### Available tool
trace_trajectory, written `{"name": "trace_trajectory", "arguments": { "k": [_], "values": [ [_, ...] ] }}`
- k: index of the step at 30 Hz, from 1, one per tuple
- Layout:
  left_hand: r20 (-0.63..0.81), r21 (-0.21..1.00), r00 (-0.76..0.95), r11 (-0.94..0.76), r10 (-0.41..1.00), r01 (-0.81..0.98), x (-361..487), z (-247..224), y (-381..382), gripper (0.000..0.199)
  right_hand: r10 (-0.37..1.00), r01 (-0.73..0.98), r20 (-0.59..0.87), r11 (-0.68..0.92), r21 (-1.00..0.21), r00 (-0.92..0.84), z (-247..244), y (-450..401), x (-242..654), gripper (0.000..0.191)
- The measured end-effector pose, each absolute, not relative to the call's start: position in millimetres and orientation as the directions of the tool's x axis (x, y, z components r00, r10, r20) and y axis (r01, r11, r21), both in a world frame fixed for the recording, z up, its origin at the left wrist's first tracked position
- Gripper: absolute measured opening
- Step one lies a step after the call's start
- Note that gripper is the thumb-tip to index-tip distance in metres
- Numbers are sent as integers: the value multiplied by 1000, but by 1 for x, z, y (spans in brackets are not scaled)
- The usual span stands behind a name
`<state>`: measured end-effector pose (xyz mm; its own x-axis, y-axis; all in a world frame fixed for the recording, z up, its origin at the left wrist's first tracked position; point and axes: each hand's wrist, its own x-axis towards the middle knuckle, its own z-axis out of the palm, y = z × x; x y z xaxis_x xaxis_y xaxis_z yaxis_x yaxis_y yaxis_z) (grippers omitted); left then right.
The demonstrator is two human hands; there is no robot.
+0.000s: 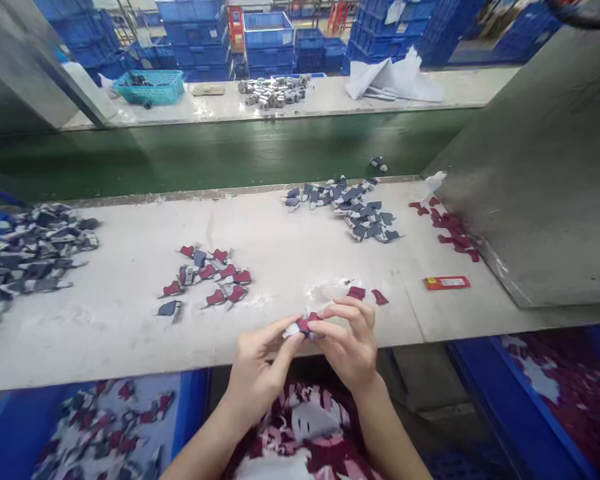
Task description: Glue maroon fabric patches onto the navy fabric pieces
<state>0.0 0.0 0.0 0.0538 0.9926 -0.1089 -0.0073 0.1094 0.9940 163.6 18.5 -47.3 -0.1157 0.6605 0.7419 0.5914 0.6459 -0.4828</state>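
Note:
Near the front edge of the white table [280, 253], a small red and grey piece [307, 325] is held between both hands. My left hand [265, 360] pinches its pale left end between thumb and fingers. My right hand [347, 337] grips its red right side with the fingertips. Just beyond my right hand lie two loose red pieces [380, 297]. To the left on the table sits a group of red-topped pieces [227, 271], with a grey-blue-topped piece [168, 309] near them. Farther back is a pile of grey-blue and white pieces [365, 213].
A large grey pile [40, 247] covers the far left. At right are red pieces [453, 230], an orange packet [447, 283] and a metal panel [545, 167]. Blue bins [193, 407] stand below the table; a turquoise basket [163, 88] sits on the back ledge.

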Motion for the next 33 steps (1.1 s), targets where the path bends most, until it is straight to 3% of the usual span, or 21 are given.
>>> {"name": "trace_trajectory", "arguments": {
  "k": [8,13,17,23,26,29,31,33],
  "values": [
    [-336,881,170,373,926,-292,1,5,-2,33,505,658,857,679,-325,-99,-52,18,160,25],
    [-348,887,167,382,922,-261,-1,1,-3,36,426,683,901,682,-261,-82,-49,15,162,18],
    [-401,874,144,425,905,-236,-5,1,-3,34,432,657,898,701,-278,-81,-46,10,164,15],
    [-563,744,181,589,807,-314,-19,-2,6,39,388,576,903,787,-222,-182,-42,22,155,21],
    [-621,709,191,649,760,-276,-37,-2,15,36,432,521,866,814,-255,-250,-40,28,142,19],
    [-532,844,-18,529,846,-93,-68,2,28,33,494,523,830,795,-309,-259,-38,26,131,16],
    [-331,923,-219,363,918,128,-96,5,41,32,506,553,841,764,-334,-192,-40,23,133,17],
    [-104,897,-310,224,945,381,-125,7,56,33,501,623,863,697,-356,-68,-46,21,143,17]
  ]
}}
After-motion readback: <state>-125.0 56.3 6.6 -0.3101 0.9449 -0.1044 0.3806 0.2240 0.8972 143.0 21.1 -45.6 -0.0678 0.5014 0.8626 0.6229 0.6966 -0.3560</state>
